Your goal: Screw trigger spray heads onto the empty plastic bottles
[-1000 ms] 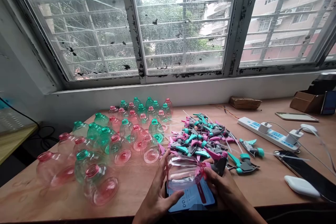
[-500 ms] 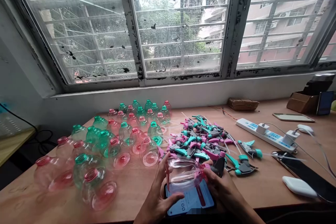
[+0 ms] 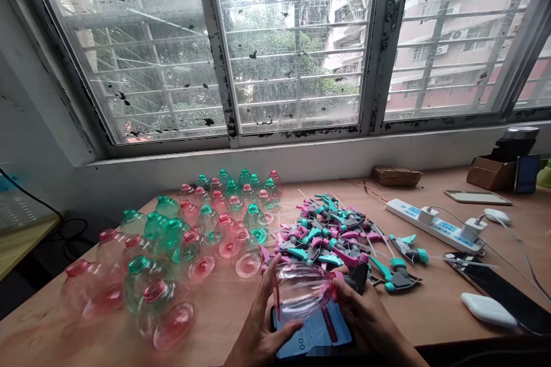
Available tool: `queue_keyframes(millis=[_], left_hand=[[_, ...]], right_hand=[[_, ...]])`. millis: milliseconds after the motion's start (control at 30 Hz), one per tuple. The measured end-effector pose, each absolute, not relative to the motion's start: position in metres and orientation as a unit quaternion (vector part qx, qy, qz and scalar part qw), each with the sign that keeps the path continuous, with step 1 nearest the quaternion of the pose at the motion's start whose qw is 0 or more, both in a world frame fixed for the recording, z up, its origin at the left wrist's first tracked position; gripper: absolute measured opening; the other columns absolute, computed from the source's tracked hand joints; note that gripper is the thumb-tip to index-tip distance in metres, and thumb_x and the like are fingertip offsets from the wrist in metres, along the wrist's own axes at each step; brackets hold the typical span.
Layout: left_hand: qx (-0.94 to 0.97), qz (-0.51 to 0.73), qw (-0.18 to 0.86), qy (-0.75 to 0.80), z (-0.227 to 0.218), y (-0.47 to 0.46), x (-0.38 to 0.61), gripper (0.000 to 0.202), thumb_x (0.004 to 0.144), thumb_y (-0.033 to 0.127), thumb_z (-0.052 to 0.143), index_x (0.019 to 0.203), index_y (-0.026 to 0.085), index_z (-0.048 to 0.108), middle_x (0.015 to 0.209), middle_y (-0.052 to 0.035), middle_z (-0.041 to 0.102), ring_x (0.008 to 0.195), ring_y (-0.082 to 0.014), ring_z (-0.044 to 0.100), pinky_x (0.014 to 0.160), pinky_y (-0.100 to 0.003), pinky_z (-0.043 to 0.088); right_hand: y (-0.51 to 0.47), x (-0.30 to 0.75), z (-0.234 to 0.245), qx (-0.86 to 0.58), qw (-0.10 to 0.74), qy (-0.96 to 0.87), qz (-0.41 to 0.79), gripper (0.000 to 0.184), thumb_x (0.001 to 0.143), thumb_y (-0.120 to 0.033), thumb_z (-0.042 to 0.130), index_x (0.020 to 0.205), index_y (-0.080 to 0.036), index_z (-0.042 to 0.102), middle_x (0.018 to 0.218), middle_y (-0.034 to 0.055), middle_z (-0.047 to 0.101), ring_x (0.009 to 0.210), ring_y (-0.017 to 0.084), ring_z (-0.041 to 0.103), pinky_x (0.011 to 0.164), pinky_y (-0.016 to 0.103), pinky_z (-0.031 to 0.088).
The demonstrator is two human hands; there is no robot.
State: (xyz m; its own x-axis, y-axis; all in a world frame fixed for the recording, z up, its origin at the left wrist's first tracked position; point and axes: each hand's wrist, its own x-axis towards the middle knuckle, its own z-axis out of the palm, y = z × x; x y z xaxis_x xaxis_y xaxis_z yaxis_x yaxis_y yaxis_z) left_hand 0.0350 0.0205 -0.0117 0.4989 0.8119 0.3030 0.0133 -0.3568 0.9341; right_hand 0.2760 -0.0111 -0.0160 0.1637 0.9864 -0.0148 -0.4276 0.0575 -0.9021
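Note:
A clear pink plastic bottle lies on its side between my hands, just above a phone with a lit blue screen at the table's near edge. My left hand is closed around the bottle's base end. Fingers of my right hand are wrapped round a pink and black trigger sprayer head at the bottle's neck. Just beyond lies a pile of pink and teal sprayer heads. To the left stand several empty pink and green bottles.
A white power strip with plugged chargers lies at the right, with a dark phone and a white case nearer. Another phone, cardboard boxes and a brown packet sit near the window wall. The wooden table ends close to me.
The view has tilted down a little, so everything sits slightly lower in the picture. My hands keep their hold on the bottle and sprayer head, with almost no shift.

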Motion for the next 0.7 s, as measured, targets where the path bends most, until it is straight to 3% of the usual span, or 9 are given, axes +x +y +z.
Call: queue_keyframes(millis=[67, 200, 333, 500, 600, 700], left_hand=[[0.732, 0.419, 0.453, 0.290, -0.020, 0.023, 0.034, 0.088, 0.093, 0.036, 0.067, 0.160, 0.044, 0.011, 0.173, 0.0006, 0.011, 0.158, -0.0335, 0.010, 0.127, -0.053, 0.009], [0.721, 0.419, 0.482, 0.269, -0.026, 0.027, 0.037, 0.107, 0.089, 0.037, 0.074, 0.160, 0.041, -0.005, 0.173, -0.0047, 0.007, 0.157, -0.0352, 0.013, 0.126, -0.055, 0.014], [0.710, 0.428, 0.504, 0.243, -0.022, 0.027, 0.039, 0.104, 0.087, 0.038, 0.075, 0.161, 0.040, 0.003, 0.174, -0.0052, 0.006, 0.156, -0.0365, 0.018, 0.125, -0.054, 0.022], [0.726, 0.437, 0.460, 0.266, -0.028, 0.030, 0.037, 0.087, 0.096, 0.043, 0.062, 0.160, 0.046, 0.004, 0.173, -0.0021, 0.011, 0.155, -0.0335, 0.024, 0.127, -0.054, 0.011], [0.714, 0.436, 0.480, 0.265, -0.028, 0.030, 0.038, 0.101, 0.090, 0.045, 0.070, 0.159, 0.045, -0.003, 0.173, -0.0041, 0.011, 0.156, -0.0343, 0.021, 0.126, -0.054, 0.015], [0.692, 0.431, 0.528, 0.238, -0.019, 0.026, 0.040, 0.113, 0.082, 0.045, 0.080, 0.161, 0.039, -0.001, 0.172, -0.0097, 0.017, 0.156, -0.0357, 0.019, 0.125, -0.052, 0.022]], right_hand=[[-0.011, 0.274, -0.016, -0.415, 0.646, -0.334, 0.547, 0.048, 0.070, -0.056, 0.087, 0.089, -0.020, 0.061, 0.051, -0.0090, 0.053, 0.036, 0.003, 0.034, 0.036, 0.016, 0.021], [-0.011, 0.268, -0.014, -0.419, 0.654, -0.332, 0.536, 0.051, 0.064, -0.056, 0.091, 0.087, -0.019, 0.063, 0.053, -0.0062, 0.058, 0.038, 0.005, 0.038, 0.038, 0.017, 0.024], [-0.012, 0.266, -0.009, -0.416, 0.650, -0.344, 0.535, 0.052, 0.063, -0.057, 0.091, 0.085, -0.018, 0.063, 0.052, -0.0068, 0.056, 0.037, 0.005, 0.035, 0.039, 0.017, 0.023], [-0.014, 0.266, -0.006, -0.417, 0.640, -0.353, 0.540, 0.053, 0.065, -0.058, 0.089, 0.088, -0.018, 0.064, 0.049, -0.0085, 0.052, 0.037, 0.004, 0.034, 0.039, 0.017, 0.023], [-0.014, 0.265, -0.006, -0.429, 0.643, -0.353, 0.527, 0.053, 0.064, -0.058, 0.089, 0.088, -0.018, 0.065, 0.052, -0.0066, 0.056, 0.039, 0.005, 0.038, 0.039, 0.017, 0.026], [-0.014, 0.265, -0.007, -0.437, 0.652, -0.355, 0.508, 0.052, 0.063, -0.058, 0.089, 0.088, -0.019, 0.066, 0.057, -0.0042, 0.061, 0.041, 0.007, 0.041, 0.040, 0.019, 0.030]])
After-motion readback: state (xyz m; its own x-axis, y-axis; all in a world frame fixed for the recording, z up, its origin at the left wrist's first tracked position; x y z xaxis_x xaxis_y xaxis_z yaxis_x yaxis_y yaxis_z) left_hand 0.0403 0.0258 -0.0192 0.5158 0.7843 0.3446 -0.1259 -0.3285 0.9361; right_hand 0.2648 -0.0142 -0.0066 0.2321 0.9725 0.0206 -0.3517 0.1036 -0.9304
